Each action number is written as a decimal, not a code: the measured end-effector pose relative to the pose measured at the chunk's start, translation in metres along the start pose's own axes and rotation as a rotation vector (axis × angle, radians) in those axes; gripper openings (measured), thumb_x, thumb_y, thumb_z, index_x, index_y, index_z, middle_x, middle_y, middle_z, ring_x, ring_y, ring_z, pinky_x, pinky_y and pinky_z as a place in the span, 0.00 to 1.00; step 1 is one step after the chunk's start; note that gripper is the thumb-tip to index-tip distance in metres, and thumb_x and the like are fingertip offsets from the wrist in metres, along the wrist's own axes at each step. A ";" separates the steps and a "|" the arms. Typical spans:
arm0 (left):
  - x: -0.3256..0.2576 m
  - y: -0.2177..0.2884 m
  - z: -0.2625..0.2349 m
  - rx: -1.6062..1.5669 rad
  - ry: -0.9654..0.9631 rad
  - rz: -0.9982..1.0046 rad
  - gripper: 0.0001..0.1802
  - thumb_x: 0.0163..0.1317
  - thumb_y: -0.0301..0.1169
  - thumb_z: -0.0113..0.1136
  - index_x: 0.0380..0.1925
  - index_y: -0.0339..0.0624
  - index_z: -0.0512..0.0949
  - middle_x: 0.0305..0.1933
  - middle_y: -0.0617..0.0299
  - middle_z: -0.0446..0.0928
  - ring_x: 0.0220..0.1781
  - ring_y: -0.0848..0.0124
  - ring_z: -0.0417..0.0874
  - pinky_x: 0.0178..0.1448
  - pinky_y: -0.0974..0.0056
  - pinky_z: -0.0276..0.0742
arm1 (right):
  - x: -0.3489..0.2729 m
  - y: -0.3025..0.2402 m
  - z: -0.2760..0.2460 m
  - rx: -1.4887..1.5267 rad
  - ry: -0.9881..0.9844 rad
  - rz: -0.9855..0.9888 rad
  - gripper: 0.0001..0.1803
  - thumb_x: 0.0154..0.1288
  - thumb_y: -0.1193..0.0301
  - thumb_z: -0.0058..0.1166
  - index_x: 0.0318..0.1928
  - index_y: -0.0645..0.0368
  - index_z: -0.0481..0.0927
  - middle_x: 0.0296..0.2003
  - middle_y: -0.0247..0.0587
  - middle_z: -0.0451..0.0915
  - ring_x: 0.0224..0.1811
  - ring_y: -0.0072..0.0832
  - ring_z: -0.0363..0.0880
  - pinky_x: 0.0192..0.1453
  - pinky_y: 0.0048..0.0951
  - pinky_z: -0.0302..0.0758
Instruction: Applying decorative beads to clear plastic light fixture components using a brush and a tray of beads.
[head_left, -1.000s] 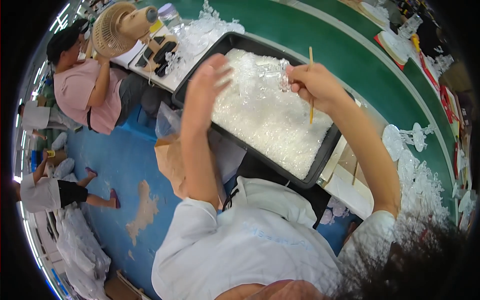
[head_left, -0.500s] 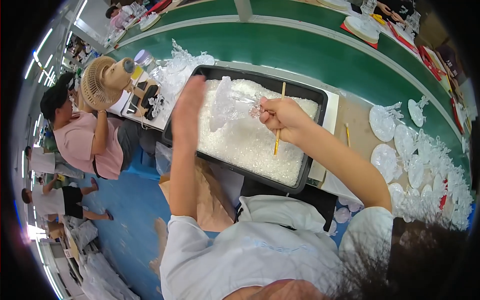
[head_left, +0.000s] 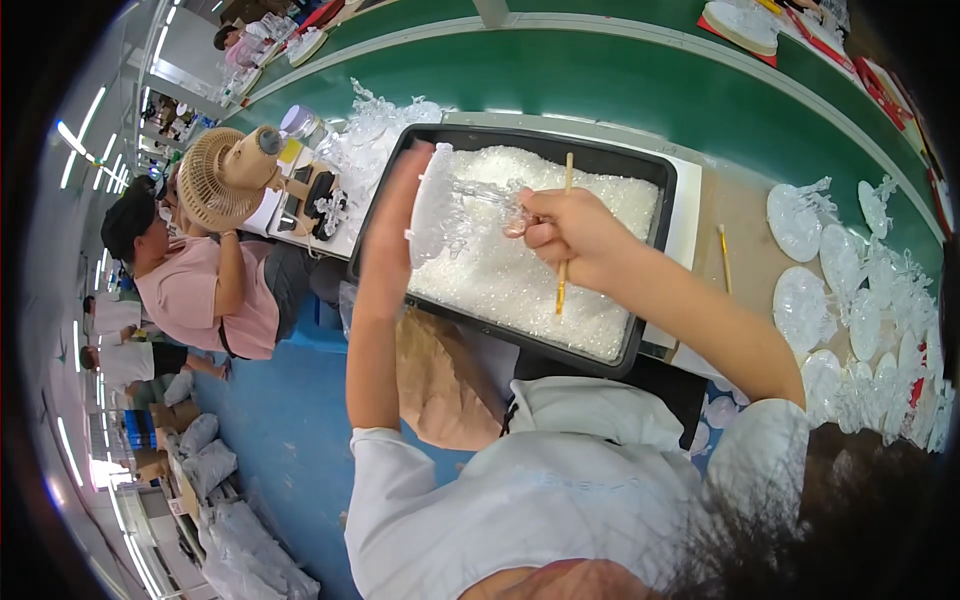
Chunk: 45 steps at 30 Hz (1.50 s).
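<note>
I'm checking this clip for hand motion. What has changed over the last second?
The left hand and right hand came closer together above the black tray of white granules. The white frosted piece now stands upright against the left palm; earlier it was less distinct. Unchanged: the right hand holds the thin stick and the clear plastic part, and the tray stays on the bench.

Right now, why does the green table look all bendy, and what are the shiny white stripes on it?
Head view: the fisheye lens curves the green table and black tray toward the dark rim; the stripes are ceiling lights glaring off it; the clear ornament between the left hand and right hand looks slightly smeared.
</note>
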<state>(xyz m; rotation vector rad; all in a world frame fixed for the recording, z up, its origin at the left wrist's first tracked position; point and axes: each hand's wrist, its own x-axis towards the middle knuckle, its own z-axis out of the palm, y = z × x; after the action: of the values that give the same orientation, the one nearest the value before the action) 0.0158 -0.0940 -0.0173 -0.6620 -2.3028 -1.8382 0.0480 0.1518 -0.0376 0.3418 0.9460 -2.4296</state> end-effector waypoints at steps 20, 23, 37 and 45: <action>0.008 -0.022 -0.004 -0.519 -0.010 0.298 0.46 0.70 0.48 0.50 0.78 0.31 0.51 0.83 0.41 0.51 0.85 0.54 0.50 0.86 0.55 0.40 | 0.007 -0.005 -0.010 -0.002 -0.061 -0.028 0.11 0.76 0.72 0.53 0.35 0.66 0.74 0.31 0.46 0.78 0.19 0.14 0.63 0.16 0.18 0.53; 0.005 -0.026 -0.008 -0.655 0.039 0.416 0.41 0.71 0.42 0.50 0.78 0.30 0.54 0.82 0.45 0.55 0.84 0.55 0.53 0.86 0.57 0.40 | 0.004 -0.007 -0.007 -0.011 0.023 -0.135 0.12 0.76 0.72 0.53 0.33 0.65 0.73 0.29 0.44 0.77 0.19 0.15 0.62 0.17 0.20 0.52; 0.011 -0.033 -0.016 0.235 -0.266 0.213 0.49 0.68 0.55 0.48 0.78 0.30 0.52 0.82 0.40 0.53 0.85 0.50 0.50 0.85 0.52 0.44 | 0.004 -0.008 -0.008 -0.230 -0.055 -0.144 0.14 0.76 0.68 0.54 0.32 0.63 0.76 0.29 0.46 0.81 0.15 0.12 0.61 0.15 0.20 0.53; 0.046 0.045 0.031 0.438 -0.258 0.452 0.36 0.62 0.40 0.68 0.67 0.37 0.72 0.68 0.48 0.75 0.64 0.53 0.78 0.70 0.54 0.70 | -0.016 -0.073 0.012 -1.318 -0.066 -0.583 0.13 0.67 0.68 0.60 0.37 0.69 0.84 0.20 0.39 0.80 0.16 0.19 0.75 0.21 0.24 0.68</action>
<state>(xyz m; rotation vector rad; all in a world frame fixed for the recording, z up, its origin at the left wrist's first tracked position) -0.0021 -0.0456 0.0316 -1.2657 -2.3280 -1.0620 0.0214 0.1959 0.0182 -0.5474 2.5357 -1.6335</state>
